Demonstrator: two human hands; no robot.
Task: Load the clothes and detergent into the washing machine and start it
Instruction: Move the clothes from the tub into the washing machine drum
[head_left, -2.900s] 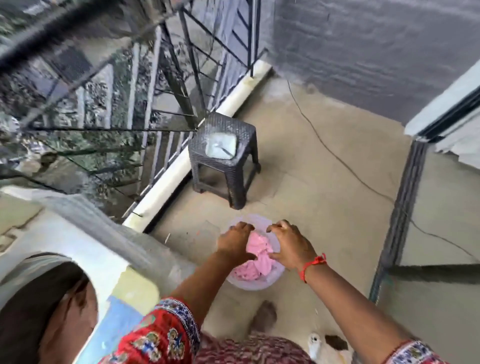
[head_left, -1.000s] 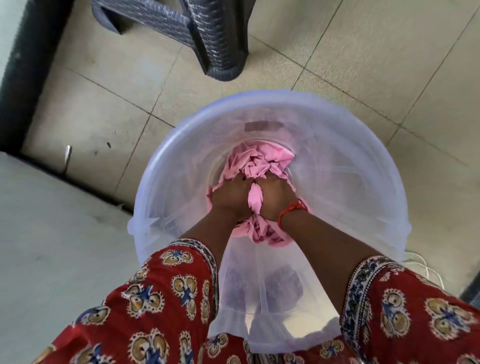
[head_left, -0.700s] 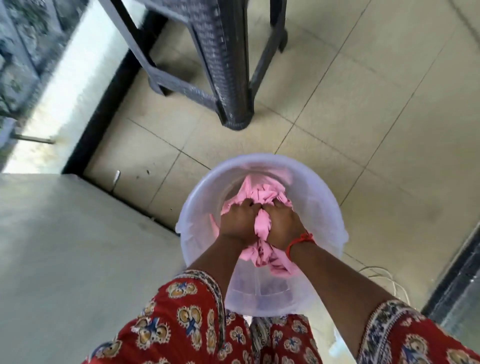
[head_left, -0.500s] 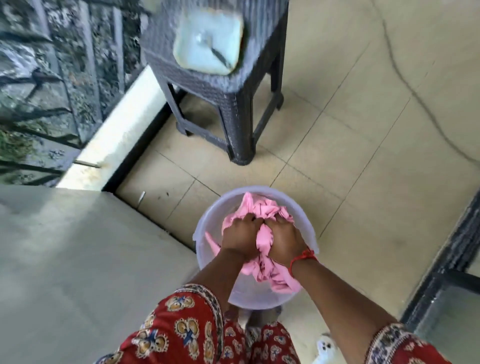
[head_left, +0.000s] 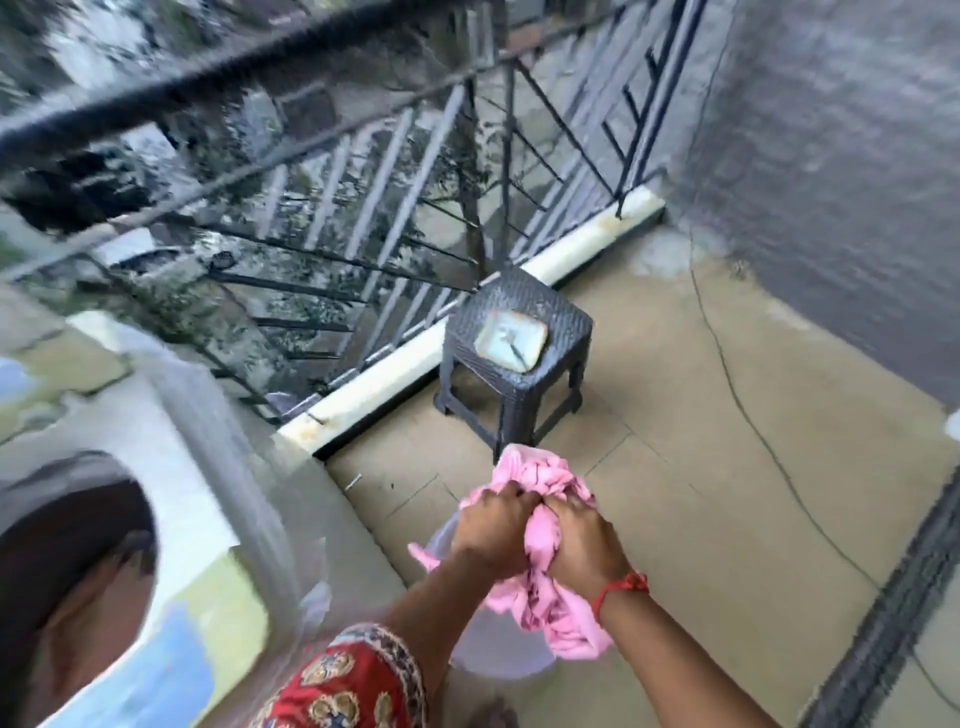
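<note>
Both hands grip a bundle of pink clothes (head_left: 545, 613), held up above a translucent white bucket (head_left: 493, 660) on the floor. My left hand (head_left: 493, 535) clutches the left side of the bundle. My right hand (head_left: 587, 545), with a red thread at the wrist, clutches the right side. Loose pink cloth hangs below the hands over the bucket. The top-loading washing machine (head_left: 171, 452) stands at the lower left, its round opening (head_left: 67, 571) dark and uncovered. No detergent is visible.
A dark woven stool (head_left: 514, 364) with a pale square dish on top stands beyond the bucket. A black metal railing (head_left: 363, 208) runs along the balcony's left edge. A grey wall is at the right, and a thin cable crosses the tiled floor.
The hands have lifted the pink clothes out of the bucket. The view has swung up from the bucket, so the railing and the washing machine are in sight again.
</note>
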